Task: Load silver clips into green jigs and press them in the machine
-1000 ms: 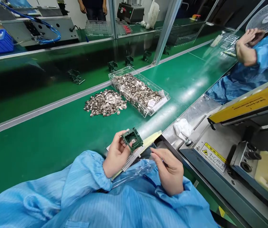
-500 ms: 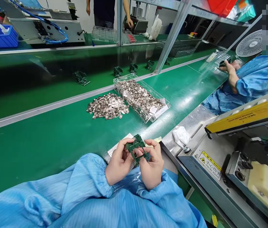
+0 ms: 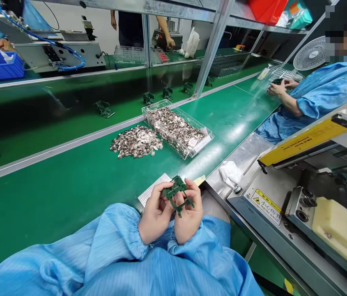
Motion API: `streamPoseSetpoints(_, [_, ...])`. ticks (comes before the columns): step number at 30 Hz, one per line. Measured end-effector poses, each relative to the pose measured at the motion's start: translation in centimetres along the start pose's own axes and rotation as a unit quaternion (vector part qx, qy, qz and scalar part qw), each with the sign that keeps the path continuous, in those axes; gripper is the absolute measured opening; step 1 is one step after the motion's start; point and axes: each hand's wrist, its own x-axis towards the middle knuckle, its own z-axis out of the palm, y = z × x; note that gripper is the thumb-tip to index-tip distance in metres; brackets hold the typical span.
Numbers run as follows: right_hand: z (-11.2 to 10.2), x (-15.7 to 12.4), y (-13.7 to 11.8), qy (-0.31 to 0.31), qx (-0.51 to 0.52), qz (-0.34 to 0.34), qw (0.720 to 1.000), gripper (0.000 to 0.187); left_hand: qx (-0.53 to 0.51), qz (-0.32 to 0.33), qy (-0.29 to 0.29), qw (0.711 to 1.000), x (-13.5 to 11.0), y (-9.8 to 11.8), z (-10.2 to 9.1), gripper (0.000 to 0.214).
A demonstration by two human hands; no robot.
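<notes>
Close to my body, a green circuit-board assembly [image 3: 177, 187] is held up between both hands. My left hand [image 3: 154, 218] grips its left side, thumb and fingers closed round the edge. On the other side, my right hand [image 3: 190, 220] pinches the assembly, with fingers behind and inside its open frame. A white gridded sheet [image 3: 153, 191] lies on the bench just behind my left hand. Farther back, small shiny metal pieces form a pile [image 3: 136, 142], beside a clear plastic tray [image 3: 202, 144] filled with more of them.
A machine [image 3: 265, 205] with a yellow bar and warning label stands at my right, a crumpled white cloth [image 3: 231, 172] by it. Similar green assemblies [image 3: 104, 109] sit along the strip behind the metal rail. At far right a co-worker's hands [image 3: 281, 88] handle a dark part.
My right hand has drawn in closer to my left around the assembly, and its fingers have shifted. The view has turned slightly. The co-worker's hands have moved closer together.
</notes>
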Motion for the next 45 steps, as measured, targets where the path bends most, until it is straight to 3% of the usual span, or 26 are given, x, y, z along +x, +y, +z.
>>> streamPoseSetpoints(4, [-0.3,0.2,-0.1,-0.024,0.085,0.020,0.996,0.024,-0.035,-0.011,-0.010,0.999,-0.2,-0.1,0.1,0.029])
streamPoseSetpoints(7, [-2.2,1.3,-0.9,-0.133,0.083,0.018,0.987,0.042,-0.059,-0.050,-0.024,0.997,0.0,0.2,-0.2,0.032])
streamPoseSetpoints(10, [-5.3,2.7,-2.7,-0.260,0.021,-0.036,0.965,0.062,-0.049,-0.080,-0.048,0.994,0.4,1.6,-0.4,0.035])
streamPoseSetpoints(13, [-9.0,3.3,-5.3,-0.317,-0.068,-0.125,0.938,0.076,-0.002,-0.091,-0.160,0.983,1.0,4.1,0.1,0.034])
streamPoseSetpoints(16, [-13.4,2.9,-8.0,-0.288,-0.117,-0.191,0.931,0.070,0.011,-0.096,-0.343,0.934,2.4,6.7,2.0,0.037])
streamPoseSetpoints(18, [-17.2,2.0,-9.5,-0.250,-0.122,-0.195,0.941,0.069,0.003,-0.088,-0.462,0.882,4.2,8.0,4.6,0.047])
streamPoseSetpoints(20, [-21.8,0.5,-10.6,-0.178,-0.136,-0.182,0.958,0.069,0.018,-0.047,-0.536,0.843,6.4,9.1,8.6,0.049])
streamPoseSetpoints(21, [-24.1,-0.4,-11.1,-0.112,-0.149,-0.177,0.966,0.068,0.035,-0.005,-0.547,0.836,7.3,9.6,11.0,0.046])
streamPoseSetpoints(23, [-28.7,-2.0,-11.9,0.081,-0.162,-0.189,0.965,0.066,0.065,0.101,-0.531,0.839,8.7,10.4,16.6,0.043])
streamPoseSetpoints(24, [-30.7,-2.6,-12.2,0.187,-0.158,-0.203,0.948,0.065,0.076,0.149,-0.515,0.841,9.1,10.7,19.4,0.048])
streamPoseSetpoints(26, [-34.1,-3.0,-12.7,0.317,-0.151,-0.214,0.912,0.061,0.097,0.198,-0.496,0.840,9.5,10.9,24.8,0.066])
streamPoseSetpoints(27, [-35.3,-2.8,-12.9,0.340,-0.154,-0.210,0.904,0.060,0.108,0.201,-0.497,0.837,9.5,10.8,27.1,0.073])
streamPoseSetpoints(29, [-37.1,-1.7,-13.4,0.325,-0.175,-0.198,0.908,0.059,0.113,0.181,-0.510,0.834,9.4,10.6,30.5,0.077])
streamPoseSetpoints(31, [-38.0,-0.1,-13.7,0.284,-0.202,-0.196,0.916,0.061,0.070,0.146,-0.513,0.843,9.4,10.5,31.8,0.075])
streamPoseSetpoints(34, [-38.2,2.9,-14.2,0.222,-0.242,-0.188,0.926,0.066,-0.034,0.086,-0.474,0.876,10.1,11.0,29.8,0.080])
streamPoseSetpoints(37, [-37.2,6.0,-14.4,0.132,-0.313,-0.146,0.929,0.065,-0.039,0.031,-0.462,0.885,11.2,11.4,24.0,0.074])
streamPoseSetpoints(39, [-36.5,7.7,-14.5,0.051,-0.367,-0.110,0.922,0.064,0.000,-0.001,-0.500,0.866,11.8,11.1,19.3,0.062])
streamPoseSetpoints(42, [-36.2,8.9,-14.4,-0.010,-0.417,-0.077,0.905,0.064,0.065,-0.032,-0.541,0.838,12.0,9.0,13.3,0.054])
streamPoseSetpoints(45, [-37.2,7.2,-14.1,0.020,-0.479,-0.086,0.874,0.069,0.094,-0.033,-0.527,0.844,11.6,5.4,10.7,0.054])
